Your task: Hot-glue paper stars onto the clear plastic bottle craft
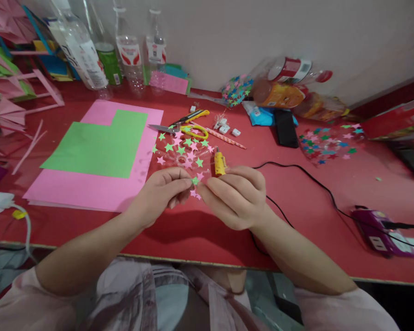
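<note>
A small green star (195, 180) sits between my two hands. My left hand (165, 186) is closed, pinching the star between thumb and forefinger. From the other side my right hand (236, 195) closes its fingertips at the star's edge, its other fingers curled. Just beyond the right knuckles is a yellow glue gun (220, 163), nozzle pointing away, its rear hidden by the hand. Below and beyond the fingers lies a clear plastic piece (181, 160) dotted with pink and green stars. Yellow-handled scissors (196, 132) lie at its far edge.
Pink sheets (86, 195) with a green sheet (96, 149) on top lie left. Plastic bottles (129, 53) stand behind. A utility knife (189, 117), a phone (285, 128) and another star-covered plastic piece (327, 143) lie beyond. A black cord (307, 174) runs to a purple power strip (379, 230).
</note>
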Tool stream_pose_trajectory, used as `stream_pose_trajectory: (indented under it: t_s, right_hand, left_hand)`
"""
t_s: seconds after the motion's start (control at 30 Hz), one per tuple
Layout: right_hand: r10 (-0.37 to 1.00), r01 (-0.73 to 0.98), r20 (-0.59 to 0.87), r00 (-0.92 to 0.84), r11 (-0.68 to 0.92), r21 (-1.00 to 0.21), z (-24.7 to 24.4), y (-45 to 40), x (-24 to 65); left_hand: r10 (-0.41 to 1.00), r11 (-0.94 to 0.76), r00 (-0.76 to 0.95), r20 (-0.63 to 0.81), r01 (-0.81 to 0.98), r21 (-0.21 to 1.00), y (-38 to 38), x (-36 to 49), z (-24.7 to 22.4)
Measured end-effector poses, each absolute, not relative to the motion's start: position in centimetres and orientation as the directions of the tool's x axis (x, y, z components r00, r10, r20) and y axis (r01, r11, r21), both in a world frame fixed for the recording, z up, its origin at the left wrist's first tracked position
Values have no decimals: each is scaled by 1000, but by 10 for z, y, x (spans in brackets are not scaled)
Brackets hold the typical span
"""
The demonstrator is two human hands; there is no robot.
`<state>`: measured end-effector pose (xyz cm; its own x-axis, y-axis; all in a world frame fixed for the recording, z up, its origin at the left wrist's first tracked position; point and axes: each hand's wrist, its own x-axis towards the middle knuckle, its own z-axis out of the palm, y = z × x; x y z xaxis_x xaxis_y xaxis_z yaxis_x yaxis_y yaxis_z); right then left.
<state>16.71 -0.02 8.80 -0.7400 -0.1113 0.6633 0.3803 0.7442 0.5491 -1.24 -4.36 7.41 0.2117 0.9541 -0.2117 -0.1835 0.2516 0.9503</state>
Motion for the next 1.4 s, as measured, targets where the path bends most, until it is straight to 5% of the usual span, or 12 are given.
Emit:
stream_pose_trajectory:
  t_s: [0.27, 0.37, 0.47, 0.57, 0.67, 0.83, 1.4]
  right_hand:
    - [-73, 350, 680, -730, 813, 464, 87, 1, 168]
    - [68, 420, 736, -673, 855, 305, 88, 1, 173]
    - [284, 482, 757, -589, 875, 48, 87, 2, 176]
    - [400, 472, 705, -585, 875, -105, 82, 1, 176]
    - [440, 462, 651, -618, 874, -152, 73, -1, 172]
    - [480, 455, 625, -615, 864, -215, 63, 0, 168]
    - [492, 449, 618, -613, 861, -240, 53, 5, 166]
  left_hand:
    - [967, 192, 189, -172, -95, 977, -44, -13, 72]
    - [999, -36, 23, 34, 104, 994, -44, -20, 77]
    - [924, -310, -55, 379, 472, 825, -44, -28, 79]
    - [842, -411, 75, 534, 731, 544, -42, -32, 75]
    - [820, -430, 185, 541, 823, 370, -41, -29, 66]
    - [794, -427, 229, 563, 870, 248, -41, -22, 55]
    - [863, -380, 178, 473, 845, 376, -39, -18, 55]
